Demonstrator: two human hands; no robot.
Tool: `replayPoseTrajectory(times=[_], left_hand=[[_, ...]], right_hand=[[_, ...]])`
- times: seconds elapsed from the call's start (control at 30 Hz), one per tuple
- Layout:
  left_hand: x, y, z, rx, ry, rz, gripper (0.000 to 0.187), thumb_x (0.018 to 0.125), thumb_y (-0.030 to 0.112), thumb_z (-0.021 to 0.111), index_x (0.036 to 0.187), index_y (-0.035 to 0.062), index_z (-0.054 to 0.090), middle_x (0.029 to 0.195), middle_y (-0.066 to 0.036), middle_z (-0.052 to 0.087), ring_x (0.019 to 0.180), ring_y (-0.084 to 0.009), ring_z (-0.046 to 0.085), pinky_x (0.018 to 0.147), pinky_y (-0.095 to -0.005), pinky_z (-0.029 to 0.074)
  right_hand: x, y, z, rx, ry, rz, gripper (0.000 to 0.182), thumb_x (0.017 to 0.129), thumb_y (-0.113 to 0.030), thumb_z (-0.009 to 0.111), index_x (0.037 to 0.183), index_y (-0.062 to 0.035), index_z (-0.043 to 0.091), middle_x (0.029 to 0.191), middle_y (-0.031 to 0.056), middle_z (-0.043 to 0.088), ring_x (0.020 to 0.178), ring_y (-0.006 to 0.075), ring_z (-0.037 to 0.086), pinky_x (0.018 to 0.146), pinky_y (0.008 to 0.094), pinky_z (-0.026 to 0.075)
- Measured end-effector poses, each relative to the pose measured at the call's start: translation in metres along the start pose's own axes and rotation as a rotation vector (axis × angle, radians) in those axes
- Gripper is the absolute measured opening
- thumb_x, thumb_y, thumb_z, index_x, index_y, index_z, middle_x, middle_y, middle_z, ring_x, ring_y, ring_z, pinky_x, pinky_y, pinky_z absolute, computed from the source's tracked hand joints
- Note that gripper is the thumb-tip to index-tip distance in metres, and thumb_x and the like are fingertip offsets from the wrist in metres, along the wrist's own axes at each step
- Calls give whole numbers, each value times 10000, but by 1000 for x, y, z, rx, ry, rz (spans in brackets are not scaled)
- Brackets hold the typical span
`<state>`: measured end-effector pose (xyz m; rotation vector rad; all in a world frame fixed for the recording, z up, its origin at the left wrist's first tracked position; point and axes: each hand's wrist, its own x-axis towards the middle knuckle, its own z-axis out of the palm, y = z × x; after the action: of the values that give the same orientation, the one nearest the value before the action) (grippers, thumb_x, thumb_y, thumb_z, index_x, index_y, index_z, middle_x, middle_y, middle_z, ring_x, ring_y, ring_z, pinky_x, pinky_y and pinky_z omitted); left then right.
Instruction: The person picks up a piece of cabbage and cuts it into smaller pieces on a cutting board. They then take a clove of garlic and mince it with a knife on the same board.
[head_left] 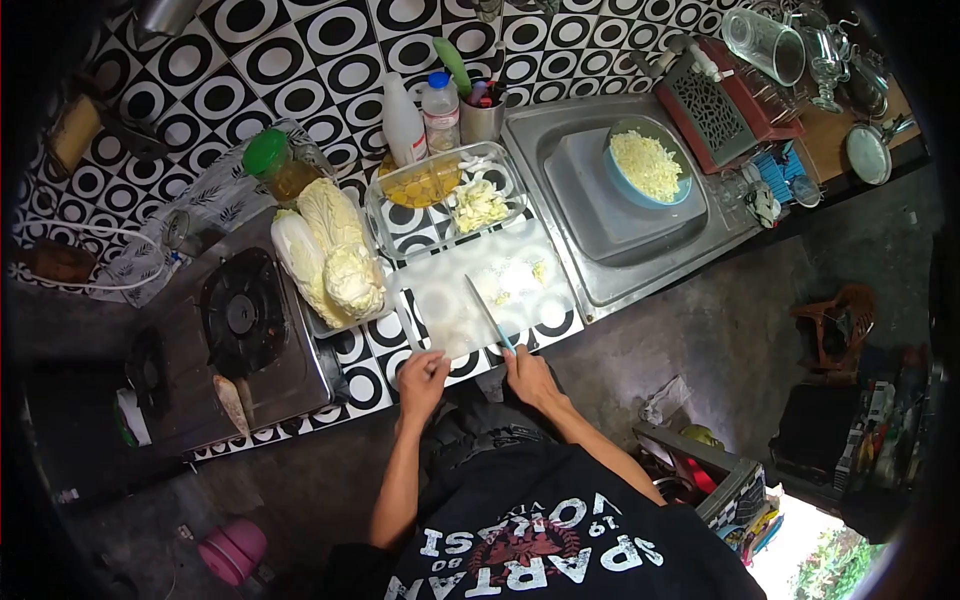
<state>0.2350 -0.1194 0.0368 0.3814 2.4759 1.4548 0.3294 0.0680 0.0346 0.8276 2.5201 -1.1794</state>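
Observation:
My right hand (pixel 532 378) is closed round the blue handle of a knife (pixel 488 309), whose blade lies over the translucent cutting board (pixel 445 300). Small chopped bits (pixel 505 282) are scattered on the board. My left hand (pixel 424 378) is at the board's near left corner, fingers curled; whether it holds anything is too small to tell. Behind the board, a clear divided container (pixel 380 228) holds pale cut pieces (pixel 478 206) and orange-yellow pieces (pixel 420 185). Whole cabbages (pixel 325 250) sit in a tray on the left.
A blue bowl of chopped cabbage (pixel 645 168) rests on an upturned grey tub (pixel 590 215) in the sink (pixel 600 292). The stove (pixel 190 400) is at left. A white bottle (pixel 402 125), a blue-capped bottle (pixel 440 110) and a green-lidded jar (pixel 275 160) stand behind.

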Motion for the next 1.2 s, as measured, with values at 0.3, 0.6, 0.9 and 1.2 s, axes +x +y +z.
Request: replayPoseTrajectory(times=[0.3, 0.6, 0.9, 1.2], left_hand=[[-38, -7, -7, -5, 106, -186, 145, 783, 63, 674, 903, -18, 664, 777, -44, 611, 642, -65, 541, 572, -198, 412], [93, 71, 69, 156, 201, 149, 144, 762, 107, 691, 871, 15, 666, 799, -120, 636, 660, -206, 596, 623, -297, 479], [226, 99, 106, 334, 252, 33, 246, 742, 173, 676, 951, 44, 674, 919, -156, 632, 839, -330, 607, 741, -387, 494], [248, 105, 124, 722, 34, -126, 300, 779, 283, 649, 1047, 149, 669, 1029, -140, 597, 947, -304, 591, 800, -400, 495]], right_hand=[[44, 22, -53, -54, 17, 64, 385, 944, -312, 389, 925, 60, 485, 752, 337, 584, 770, 516, 564, 722, 571, 434], [74, 56, -114, 10, -111, -119, 369, 937, -321, 414, 899, 38, 491, 694, 335, 568, 721, 516, 558, 680, 572, 428], [92, 73, -164, 34, -296, -257, 389, 951, -341, 381, 919, 28, 501, 687, 309, 579, 733, 513, 561, 662, 563, 428], [106, 72, -196, 25, -379, -273, 407, 944, -370, 405, 929, 18, 526, 710, 315, 585, 769, 492, 574, 698, 539, 430]])
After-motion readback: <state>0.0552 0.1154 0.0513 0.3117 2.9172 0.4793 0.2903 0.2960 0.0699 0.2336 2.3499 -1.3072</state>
